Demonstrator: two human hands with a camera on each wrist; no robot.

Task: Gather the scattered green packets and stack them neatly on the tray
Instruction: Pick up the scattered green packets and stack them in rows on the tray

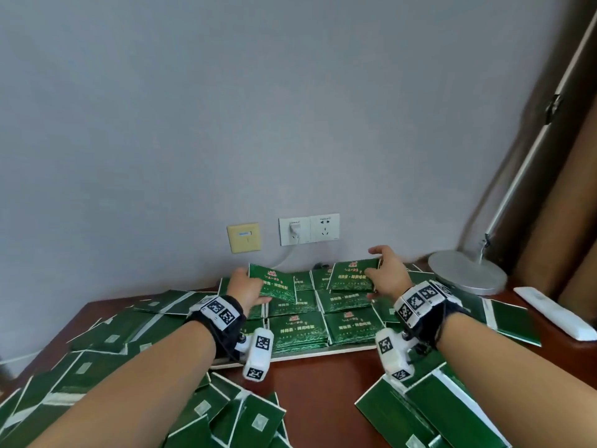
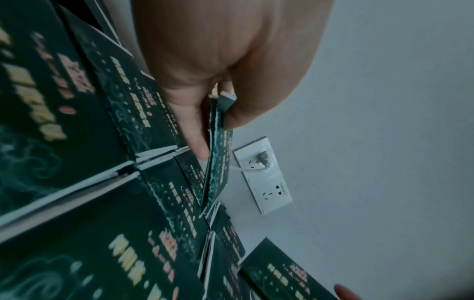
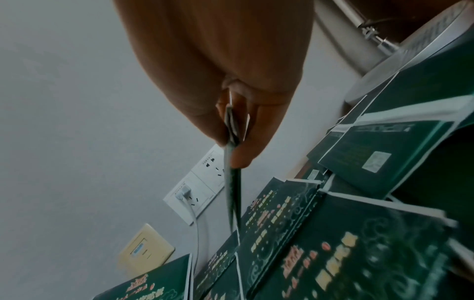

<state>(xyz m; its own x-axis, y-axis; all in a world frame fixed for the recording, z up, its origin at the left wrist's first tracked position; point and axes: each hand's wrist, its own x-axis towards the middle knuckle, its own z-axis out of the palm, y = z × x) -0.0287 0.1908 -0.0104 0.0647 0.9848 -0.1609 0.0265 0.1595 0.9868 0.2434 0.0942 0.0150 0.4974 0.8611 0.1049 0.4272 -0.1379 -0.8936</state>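
A flat tray (image 1: 323,351) at the back of the table carries rows of green packet stacks (image 1: 297,331). My left hand (image 1: 255,286) pinches a green packet (image 1: 274,284) between thumb and fingers and holds it tilted above the tray's back left stacks. The left wrist view has that packet (image 2: 218,162) edge-on in the left hand (image 2: 215,134). My right hand (image 1: 376,270) grips another green packet (image 1: 352,276) over the back right stacks, seen edge-on (image 3: 232,182) in the right hand (image 3: 231,150). Loose packets (image 1: 97,350) lie scattered left, front (image 1: 242,415) and right (image 1: 420,409).
A round grey lamp base (image 1: 468,273) with its slanted pole stands at the back right, a long white device (image 1: 554,312) beside it. Wall sockets (image 1: 308,229) with a plugged cable and a yellow plate (image 1: 244,237) sit behind the tray. Bare brown tabletop (image 1: 319,389) shows in front.
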